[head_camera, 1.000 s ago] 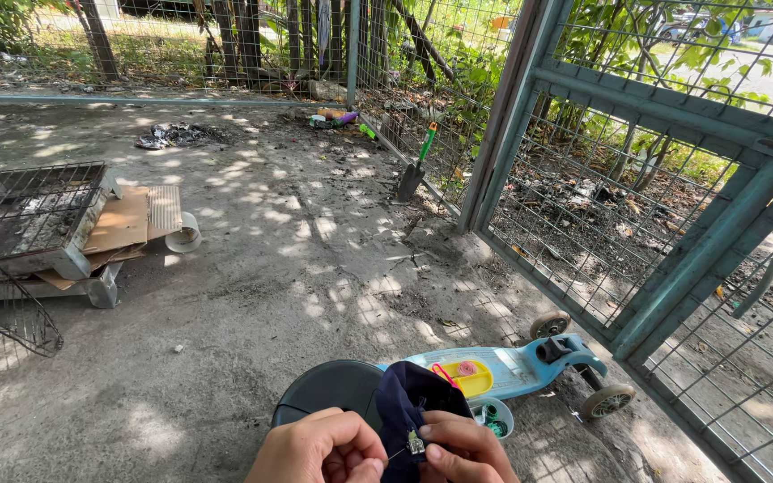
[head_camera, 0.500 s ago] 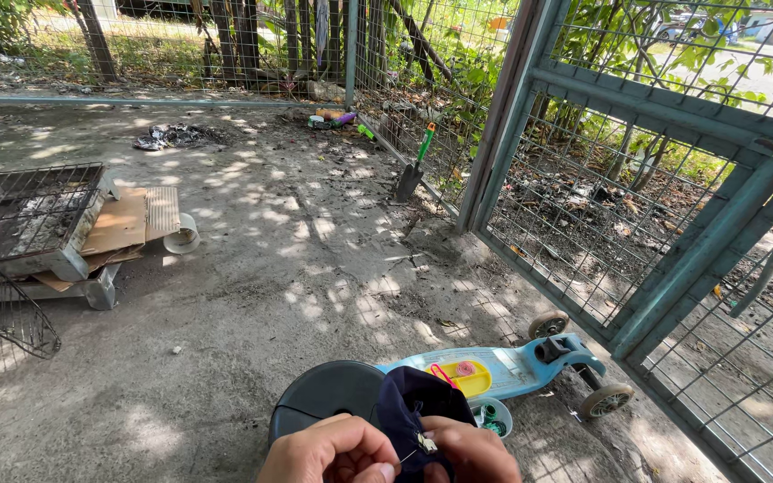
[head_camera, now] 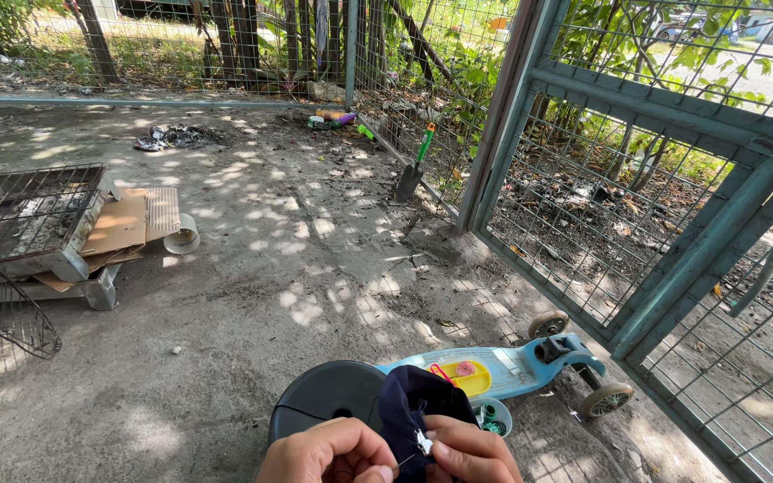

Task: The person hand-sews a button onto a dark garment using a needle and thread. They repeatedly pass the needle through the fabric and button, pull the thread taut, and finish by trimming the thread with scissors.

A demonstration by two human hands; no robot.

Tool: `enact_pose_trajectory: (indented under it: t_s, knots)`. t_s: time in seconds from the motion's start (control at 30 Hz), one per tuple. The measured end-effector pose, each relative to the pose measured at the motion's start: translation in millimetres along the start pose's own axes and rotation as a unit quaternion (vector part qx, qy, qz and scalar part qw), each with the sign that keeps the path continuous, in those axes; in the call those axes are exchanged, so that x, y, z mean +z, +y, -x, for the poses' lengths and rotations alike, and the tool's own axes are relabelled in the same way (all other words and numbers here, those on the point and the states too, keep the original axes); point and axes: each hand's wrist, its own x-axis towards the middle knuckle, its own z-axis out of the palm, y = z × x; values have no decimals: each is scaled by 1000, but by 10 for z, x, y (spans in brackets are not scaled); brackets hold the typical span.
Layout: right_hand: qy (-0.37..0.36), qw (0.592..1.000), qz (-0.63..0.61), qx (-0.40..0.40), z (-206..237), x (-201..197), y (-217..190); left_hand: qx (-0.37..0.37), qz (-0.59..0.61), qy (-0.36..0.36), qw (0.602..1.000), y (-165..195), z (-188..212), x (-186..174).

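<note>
At the bottom edge of the head view my left hand and my right hand both pinch a dark navy piece of cloth. A small white patch shows on the cloth between my fingertips, and a thin needle or thread pokes out there. My fingers are closed tight on the fabric. Just beyond my hands a round black lid-like disc lies on the concrete. Beside it is a light blue toy scooter on its side, with a yellow tray and small coloured bits on its deck.
A teal metal gate with wire mesh runs along the right. A wire cage on a wooden pallet with cardboard sits at the left. A green-handled spade leans on the far fence. Debris lies near the back fence.
My hands have slipped slightly lower in the view while still working the cloth. The surroundings have not changed.
</note>
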Motion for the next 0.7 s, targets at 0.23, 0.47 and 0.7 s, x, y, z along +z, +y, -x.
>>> enact_pose_trajectory:
  t_s: [0.23, 0.47, 0.7]
  knots:
    - [-16, 1000, 1, 16, 34, -43, -19, -6, 33, 17, 999, -45, -13, 97]
    - [10, 1000, -8, 0, -7, -7, 1, -34, 10, 38, 999, 106, 95, -42]
    - [6, 1000, -1, -2, -11, -4, -16, -7, 22, 18, 1000, 115, 47, 57]
